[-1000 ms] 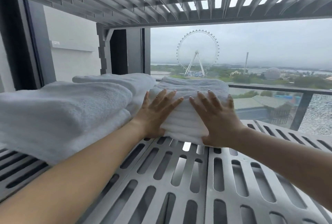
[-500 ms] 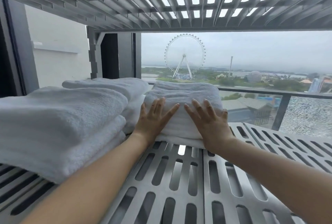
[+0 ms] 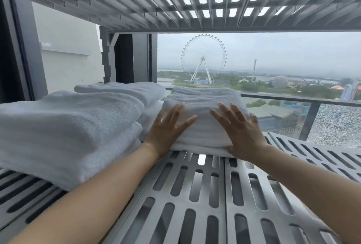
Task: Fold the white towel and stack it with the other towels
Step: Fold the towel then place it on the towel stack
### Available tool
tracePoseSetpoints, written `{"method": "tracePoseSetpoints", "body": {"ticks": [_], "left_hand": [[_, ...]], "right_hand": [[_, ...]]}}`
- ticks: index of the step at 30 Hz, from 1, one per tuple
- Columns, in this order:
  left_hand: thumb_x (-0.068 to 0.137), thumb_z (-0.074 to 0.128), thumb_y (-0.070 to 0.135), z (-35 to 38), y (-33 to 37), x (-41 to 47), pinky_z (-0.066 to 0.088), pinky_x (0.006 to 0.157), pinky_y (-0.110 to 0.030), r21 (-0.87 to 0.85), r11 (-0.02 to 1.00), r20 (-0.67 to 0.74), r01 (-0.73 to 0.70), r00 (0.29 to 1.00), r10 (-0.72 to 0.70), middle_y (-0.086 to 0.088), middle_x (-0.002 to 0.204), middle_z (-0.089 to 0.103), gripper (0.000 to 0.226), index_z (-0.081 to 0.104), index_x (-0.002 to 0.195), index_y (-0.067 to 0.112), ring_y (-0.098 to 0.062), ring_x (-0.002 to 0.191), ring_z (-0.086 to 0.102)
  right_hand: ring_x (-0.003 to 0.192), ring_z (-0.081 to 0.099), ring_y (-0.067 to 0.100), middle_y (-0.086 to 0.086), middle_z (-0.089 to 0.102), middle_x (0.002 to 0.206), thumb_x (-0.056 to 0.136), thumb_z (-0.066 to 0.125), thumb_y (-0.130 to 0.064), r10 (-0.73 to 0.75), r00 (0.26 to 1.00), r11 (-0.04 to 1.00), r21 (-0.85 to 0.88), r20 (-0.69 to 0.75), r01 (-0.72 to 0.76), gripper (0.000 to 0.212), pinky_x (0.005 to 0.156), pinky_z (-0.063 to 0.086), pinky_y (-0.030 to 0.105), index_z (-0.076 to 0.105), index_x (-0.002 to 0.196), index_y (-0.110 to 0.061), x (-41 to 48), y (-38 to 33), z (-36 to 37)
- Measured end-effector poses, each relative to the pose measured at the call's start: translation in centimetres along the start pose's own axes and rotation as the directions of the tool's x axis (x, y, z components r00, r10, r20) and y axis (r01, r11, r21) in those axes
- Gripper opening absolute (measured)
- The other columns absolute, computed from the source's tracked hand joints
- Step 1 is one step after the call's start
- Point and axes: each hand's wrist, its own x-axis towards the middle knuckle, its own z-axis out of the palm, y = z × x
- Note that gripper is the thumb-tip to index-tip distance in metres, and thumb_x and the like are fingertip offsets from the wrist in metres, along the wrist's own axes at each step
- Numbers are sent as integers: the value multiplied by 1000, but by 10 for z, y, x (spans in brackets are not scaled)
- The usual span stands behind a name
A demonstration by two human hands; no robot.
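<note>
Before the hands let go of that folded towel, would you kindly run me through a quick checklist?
1. Folded towel lies on the slatted shelf: ok.
2. Left hand flat on its near face, fingers spread: ok.
3. Right hand flat likewise: ok.
4. Towel sits beside the other towels, near side: ok; contact cannot tell.
5. Bottom layer flush: not ok, it sticks out at the front.
6. Far edge seated on the shelf: cannot tell, hidden.

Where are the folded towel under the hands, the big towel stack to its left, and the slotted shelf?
folded towel (image 3: 205, 104), head view, top front face between the hands
big towel stack (image 3: 68, 126), head view, front of the top towel
slotted shelf (image 3: 224, 194), head view, bare metal seam
</note>
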Motion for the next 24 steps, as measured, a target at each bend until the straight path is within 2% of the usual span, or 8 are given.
{"method": "tracePoseSetpoints", "body": {"ticks": [2, 4, 5, 8, 11, 14, 19, 24], "left_hand": [[60, 71, 7, 0, -1, -5, 50, 89, -47, -61, 997, -74, -44, 997, 39, -17, 129, 51, 63, 53, 118, 25, -32, 113, 57], [62, 67, 5, -3, 2, -8, 52, 76, -38, -132, 984, -113, -123, 988, 108, -8, 110, 49, 34, 57, 92, 19, -26, 92, 61], [61, 72, 8, -6, 4, -8, 50, 63, -32, -146, 975, -75, -166, 985, 157, -5, 96, 52, 24, 60, 79, 19, -22, 78, 61], [50, 86, 26, -10, 8, -12, 41, 39, -22, -173, 964, 116, -203, 968, 224, 2, 64, 60, 26, 60, 55, 21, -16, 52, 58], [45, 89, 31, -11, 9, -17, 39, 32, -20, -181, 975, 205, -131, 964, 168, 4, 60, 60, 30, 61, 48, 20, -15, 46, 57], [43, 88, 22, -14, 9, -19, 40, 30, -20, -209, 976, 239, -63, 964, 114, 2, 61, 60, 28, 61, 48, 20, -17, 46, 56], [38, 87, 23, -14, 11, -19, 42, 33, -18, -188, 979, 316, -74, 940, 132, 4, 55, 60, 25, 64, 48, 20, -16, 44, 58], [25, 86, 27, -17, 18, -14, 35, 34, -13, -52, 996, 331, -70, 940, 83, 6, 42, 56, 28, 64, 42, 20, -8, 39, 55]], "right_hand": [[140, 19, 35, 11, 18, 155, 57, 83, -40, -43, 996, 995, -88, -79, 36, 107, 97, 32, 66, 22, 145, -32, -4, 0, -4], [123, 45, 37, 17, 53, 132, 40, 89, -29, -147, 965, 974, -205, -216, 102, 78, 89, 39, 69, 63, 114, -25, -11, 1, 2], [114, 49, 33, 13, 60, 121, 39, 87, -22, -195, 948, 955, -271, -251, 124, 61, 89, 40, 64, 66, 96, -24, -15, 0, 4], [85, 51, 23, 3, 58, 96, 43, 79, -12, -284, 923, 919, -349, -261, 184, 34, 73, 39, 39, 59, 69, -22, -22, -4, 9], [58, 56, 20, -2, 58, 66, 43, 86, -14, -262, 945, 936, -290, -196, 199, 34, 49, 44, 27, 59, 63, -21, -26, -5, 11], [52, 57, 18, -3, 57, 63, 44, 89, -21, -186, 967, 968, -203, -175, 149, 35, 34, 41, 23, 60, 65, -19, -34, -3, 9], [58, 62, 19, -1, 62, 71, 55, 84, -40, -106, 990, 986, -140, -96, 92, 35, 38, 47, 27, 66, 73, -17, -42, -2, -1], [81, 64, 22, 6, 61, 95, 74, 66, -7, -71, 995, 984, -160, 69, 81, 23, 58, 52, 31, 58, 96, -10, -32, -20, -8]]}}
